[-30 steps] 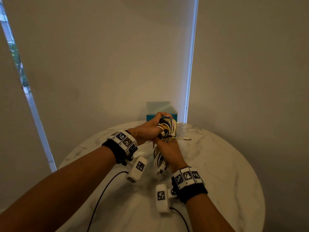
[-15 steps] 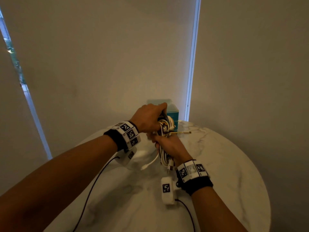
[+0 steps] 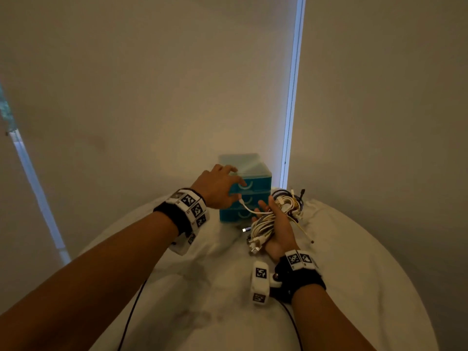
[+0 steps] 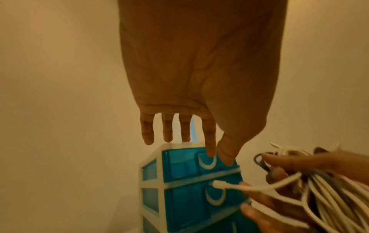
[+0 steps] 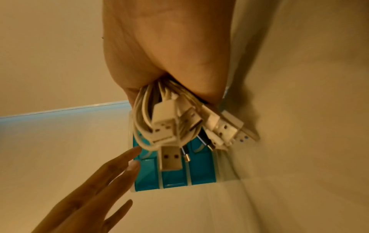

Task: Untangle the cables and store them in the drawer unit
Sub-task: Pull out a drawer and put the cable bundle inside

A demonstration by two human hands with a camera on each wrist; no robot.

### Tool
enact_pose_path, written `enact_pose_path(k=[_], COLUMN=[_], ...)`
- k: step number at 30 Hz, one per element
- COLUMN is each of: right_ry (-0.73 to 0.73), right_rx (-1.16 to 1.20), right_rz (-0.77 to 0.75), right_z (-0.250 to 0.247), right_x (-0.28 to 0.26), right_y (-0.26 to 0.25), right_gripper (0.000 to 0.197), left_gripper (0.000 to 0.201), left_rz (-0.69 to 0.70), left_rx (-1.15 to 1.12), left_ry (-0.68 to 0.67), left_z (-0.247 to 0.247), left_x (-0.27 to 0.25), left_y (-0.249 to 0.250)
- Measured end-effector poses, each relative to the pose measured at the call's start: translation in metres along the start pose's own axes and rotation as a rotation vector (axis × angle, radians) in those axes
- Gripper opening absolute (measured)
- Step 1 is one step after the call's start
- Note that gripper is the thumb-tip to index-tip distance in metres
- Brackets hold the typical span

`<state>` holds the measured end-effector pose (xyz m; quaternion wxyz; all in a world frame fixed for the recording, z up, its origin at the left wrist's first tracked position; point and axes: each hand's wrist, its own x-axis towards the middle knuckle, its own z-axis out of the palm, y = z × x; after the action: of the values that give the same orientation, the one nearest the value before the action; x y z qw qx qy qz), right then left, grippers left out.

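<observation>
A small drawer unit point(image 3: 247, 192) with teal drawers and a pale frame stands at the table's far edge, all drawers closed. My left hand point(image 3: 219, 184) reaches over it with fingers spread, its fingertips point(image 4: 209, 151) at the top drawer's handle point(image 4: 207, 164). My right hand point(image 3: 277, 224) grips a tangled bundle of mostly white cables point(image 3: 266, 224) just right of the unit. Several USB plugs point(image 5: 169, 126) hang from the bundle's near end. One loose white cable end point(image 4: 219, 184) sticks out in front of the middle drawer.
The round white marble table point(image 3: 354, 262) carries the unit. Pale roller blinds close the back, with a bright gap point(image 3: 291, 97) between them right behind the unit. Thin black leads point(image 3: 131, 312) run from my wrist cameras across the near table.
My left hand let go of the cable bundle and moved forward to the drawer unit's top drawer. My right hand carried the whole bundle to the right and forward, beside the unit.
</observation>
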<state>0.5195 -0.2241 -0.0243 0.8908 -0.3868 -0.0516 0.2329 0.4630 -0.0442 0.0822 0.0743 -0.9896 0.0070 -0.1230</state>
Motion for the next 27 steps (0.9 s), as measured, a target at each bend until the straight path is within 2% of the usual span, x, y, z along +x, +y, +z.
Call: enact_pose_path(k=[3, 6, 9, 12, 14, 17, 19, 21, 22, 23, 25, 27], right_ry=[-0.016, -0.017, -0.027, -0.051, -0.065, -0.098, -0.119, -0.101, -0.095, -0.087, -0.053, 0.004], right_rx=[0.026, 0.05, 0.1, 0.142, 0.186, 0.244, 0.246, 0.186, 0.173, 0.153, 0.119, 0.051], right_rz=[0.035, 0.092, 0.138, 0.143, 0.115, 0.085, 0.101, 0.091, 0.065, 0.037, 0.023, 0.044], right_z=[-0.005, -0.012, -0.018, -0.02, -0.02, -0.025, -0.028, -0.03, -0.03, -0.031, -0.03, -0.033], right_x=[0.008, 0.017, 0.023, 0.022, 0.022, 0.02, 0.02, 0.02, 0.02, 0.02, 0.015, 0.012], right_y=[0.0, 0.006, 0.008, 0.006, 0.007, 0.01, 0.011, 0.01, 0.01, 0.01, 0.005, -0.003], right_gripper=[0.045, 0.048, 0.05, 0.044, 0.039, 0.046, 0.048, 0.048, 0.05, 0.055, 0.055, 0.041], left_gripper=[0.064, 0.069, 0.054, 0.036, 0.037, 0.047, 0.05, 0.046, 0.043, 0.039, 0.03, 0.038], left_rz=[0.007, -0.045, -0.114, -0.133, -0.098, 0.041, 0.105, 0.096, 0.063, 0.028, -0.013, -0.06], left_rx=[0.155, 0.192, 0.009, -0.161, -0.153, -0.11, -0.242, -0.63, -0.753, -0.76, -0.594, -0.413], left_ry=[0.04, 0.095, 0.126, 0.22, 0.261, 0.309, 0.33, 0.275, 0.253, 0.256, 0.221, 0.027], left_z=[0.023, 0.034, 0.034, 0.023, 0.01, -0.017, -0.037, -0.058, -0.066, -0.07, -0.06, -0.036], left_x=[0.007, 0.011, 0.012, 0.002, -0.018, -0.058, -0.075, -0.072, -0.062, -0.047, -0.008, 0.028], left_y=[0.013, 0.025, 0.032, 0.042, 0.053, 0.07, 0.071, 0.065, 0.058, 0.049, 0.02, -0.009])
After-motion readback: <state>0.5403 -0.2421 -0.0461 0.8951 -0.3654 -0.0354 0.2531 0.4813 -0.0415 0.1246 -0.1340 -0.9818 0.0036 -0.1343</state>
